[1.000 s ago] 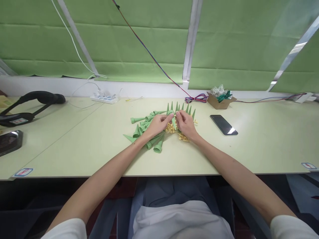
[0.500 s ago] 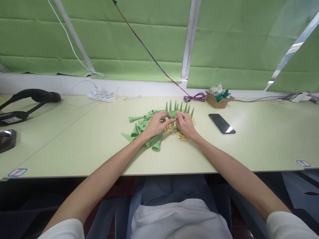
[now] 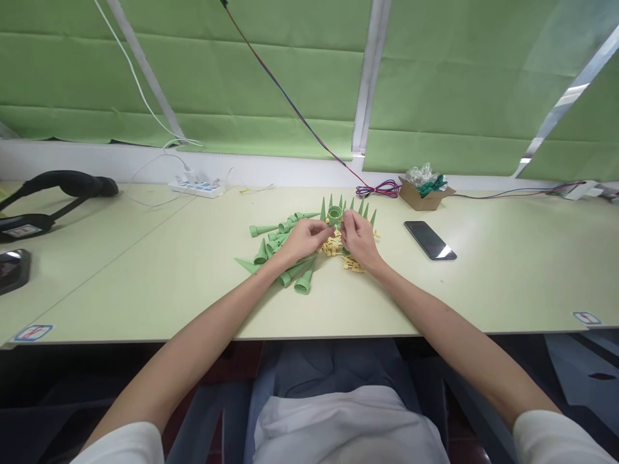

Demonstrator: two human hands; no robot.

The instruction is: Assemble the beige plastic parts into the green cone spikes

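A green cone piece (image 3: 334,214) is between my hands, its round open end turned up toward me. My right hand (image 3: 358,238) is closed on its right side. At its lower left, my left hand (image 3: 307,238) has its thumb and fingertips pinched together by a small yellow bit; what they grip is too small to name. Loose green cones (image 3: 303,284) lie left of and below my left hand. Small yellow pieces (image 3: 352,263) are heaped beneath and between the hands. Several green cones (image 3: 366,211) stand point up behind my right hand.
A black phone (image 3: 430,240) lies to the right, with a cardboard box (image 3: 422,197) of plastic and green material behind it. A coiled cable (image 3: 380,189) and a white power strip (image 3: 197,187) are at the back. A black strap-like object (image 3: 62,187) is at far left.
The held green cone has tilted, so its round opening now faces me more and its point no longer shows below. My left fingertips have moved slightly down and left from its rim.
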